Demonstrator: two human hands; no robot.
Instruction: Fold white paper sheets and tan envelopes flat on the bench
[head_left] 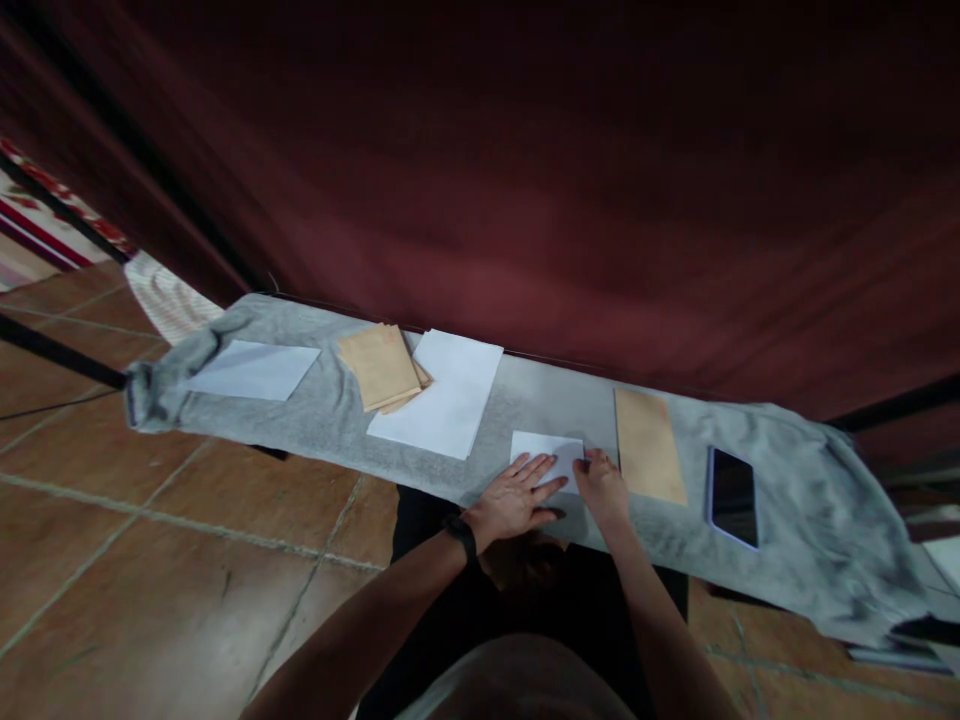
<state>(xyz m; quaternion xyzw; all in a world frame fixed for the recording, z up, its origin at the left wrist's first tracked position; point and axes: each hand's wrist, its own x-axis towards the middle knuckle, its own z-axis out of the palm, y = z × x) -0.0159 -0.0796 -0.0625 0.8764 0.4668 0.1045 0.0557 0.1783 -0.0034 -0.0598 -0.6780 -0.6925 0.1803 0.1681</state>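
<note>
A small white paper [547,445], apparently folded, lies on the grey cloth in front of me. My left hand [514,498] rests flat on its lower left part with the fingers spread. At the right edge of this paper is my right hand [602,488], fingers curled and closed at the edge; the fingertips are partly hidden. Just right of that hand lies a brown envelope [651,445]. Left of my hands is a stack of white sheets [450,395], and several brown envelopes [381,365] overlap its left side.
Another white sheet [255,370] lies toward the left end of the cloth-covered narrow table [300,430]. A phone with a purple edge [733,498] lies on the right. A dark red curtain [510,200] hangs right behind the table. Tiled floor [210,560] shows below.
</note>
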